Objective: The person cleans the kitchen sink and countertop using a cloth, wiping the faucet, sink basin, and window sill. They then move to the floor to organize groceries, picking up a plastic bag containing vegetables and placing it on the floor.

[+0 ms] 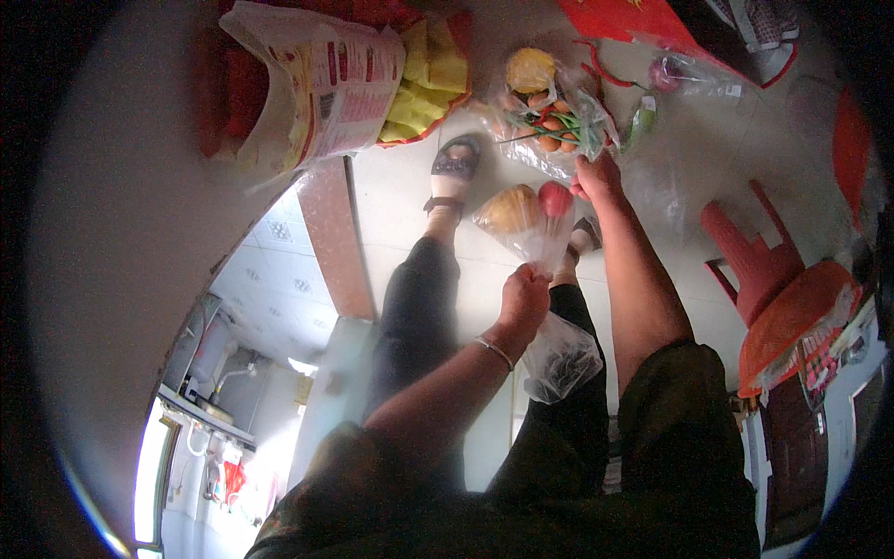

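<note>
My left hand (525, 300), with a bracelet at the wrist, grips the gathered neck of a clear plastic bag (520, 244). Inside that bag lie a large yellow-brown fruit or vegetable (513, 209) and a round red one (555, 199); its loose end hangs below my fist. Closed at the lower right edge of a second clear plastic bag (594, 126) is my right hand (597, 176), seemingly pinching its film. In and under that bag are several brown eggs (552, 133), green stalks (573, 126) and a yellow round item (531, 70).
On the tiled floor (398, 182) lie red chili peppers (607, 73), a purple-red onion-like item (663, 73) and a green vegetable (642, 119). A printed sack (335, 84) stands upper left. At right is a red plastic stool or chair (754, 258). My sandaled feet flank the held bag.
</note>
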`<state>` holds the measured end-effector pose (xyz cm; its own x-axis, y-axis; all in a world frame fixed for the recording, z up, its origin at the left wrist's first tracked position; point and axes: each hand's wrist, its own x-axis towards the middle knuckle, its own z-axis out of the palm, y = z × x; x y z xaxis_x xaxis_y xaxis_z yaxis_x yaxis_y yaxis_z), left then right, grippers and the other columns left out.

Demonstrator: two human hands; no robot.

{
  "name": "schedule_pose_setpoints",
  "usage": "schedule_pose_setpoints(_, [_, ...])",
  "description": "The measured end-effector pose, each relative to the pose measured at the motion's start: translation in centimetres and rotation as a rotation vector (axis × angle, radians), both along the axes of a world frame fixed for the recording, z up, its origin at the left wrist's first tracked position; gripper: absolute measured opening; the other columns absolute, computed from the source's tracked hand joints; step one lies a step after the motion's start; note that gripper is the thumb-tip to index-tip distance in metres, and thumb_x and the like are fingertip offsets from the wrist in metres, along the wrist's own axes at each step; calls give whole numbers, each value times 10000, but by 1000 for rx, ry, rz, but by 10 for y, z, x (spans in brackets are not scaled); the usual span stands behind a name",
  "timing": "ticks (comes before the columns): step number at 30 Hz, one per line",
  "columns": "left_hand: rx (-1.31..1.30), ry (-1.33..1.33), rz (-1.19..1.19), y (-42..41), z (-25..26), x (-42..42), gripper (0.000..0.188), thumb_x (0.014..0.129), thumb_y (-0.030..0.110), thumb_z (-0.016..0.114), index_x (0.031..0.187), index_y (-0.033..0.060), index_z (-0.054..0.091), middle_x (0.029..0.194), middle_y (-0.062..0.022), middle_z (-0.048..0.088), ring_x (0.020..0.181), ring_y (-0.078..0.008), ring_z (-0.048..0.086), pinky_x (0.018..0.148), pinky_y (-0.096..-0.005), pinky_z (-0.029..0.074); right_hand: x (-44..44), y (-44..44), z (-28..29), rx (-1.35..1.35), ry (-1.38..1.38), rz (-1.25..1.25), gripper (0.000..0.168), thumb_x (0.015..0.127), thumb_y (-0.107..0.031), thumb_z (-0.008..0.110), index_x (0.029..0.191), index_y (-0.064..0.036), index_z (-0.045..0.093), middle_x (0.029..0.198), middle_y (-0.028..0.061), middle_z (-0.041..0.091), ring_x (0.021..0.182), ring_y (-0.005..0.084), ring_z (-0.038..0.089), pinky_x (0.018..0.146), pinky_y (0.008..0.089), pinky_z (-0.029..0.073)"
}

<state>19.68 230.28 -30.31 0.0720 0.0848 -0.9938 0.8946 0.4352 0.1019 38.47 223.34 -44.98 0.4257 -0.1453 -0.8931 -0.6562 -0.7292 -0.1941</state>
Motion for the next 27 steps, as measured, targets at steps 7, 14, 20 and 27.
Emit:
schedule_pose_setpoints(7, [46, -44, 44, -8, -17, -17, 194, 970, 163, 498, 1062, 48, 624, 730, -22, 603, 531, -95, 433, 461, -284, 363, -63, -9, 48, 156, -440, 247, 621, 884, -167, 666, 1436, -59, 404, 1188, 206, 627, 900, 320, 689, 796, 408, 560])
schedule_pose_setpoints(14, [-58, 15, -43, 12, 1, 9, 294, 998, 165, 449, 1226, 30, 576, 1028, -89, 676, 661, -104, 507, 576, -294, 466, -173, -66, 32, 408, -165, 745, 675, 782, -319, 767, 1326, -39, 481, 1228, 203, 611, 1082, 337, 617, 972, 469, 461])
schedule_pose_setpoints(20, [41, -141, 20, -9, -33, -31, 527, 1064, 403, 264, 1341, 10, 480, 1317, -256, 559, 1207, -351, 556, 1011, -412, 439, -194, -42, 13, 968, 110, 102, 280, 941, -230, 603, 1110, -6, 589, 1028, 132, 675, 899, 231, 662, 824, 370, 529])
schedule_pose_setpoints(27, [465, -432, -686, -8, -59, -59, 439, 1054, 236, 343, 1410, -5, 434, 1320, -189, 559, 1233, -306, 527, 1059, -365, 400, -153, 10, 29, 581, 519, -691, 138, 971, -165, 557, 983, -30, 584, 885, 83, 639, 804, 221, 667, 709, 348, 554])
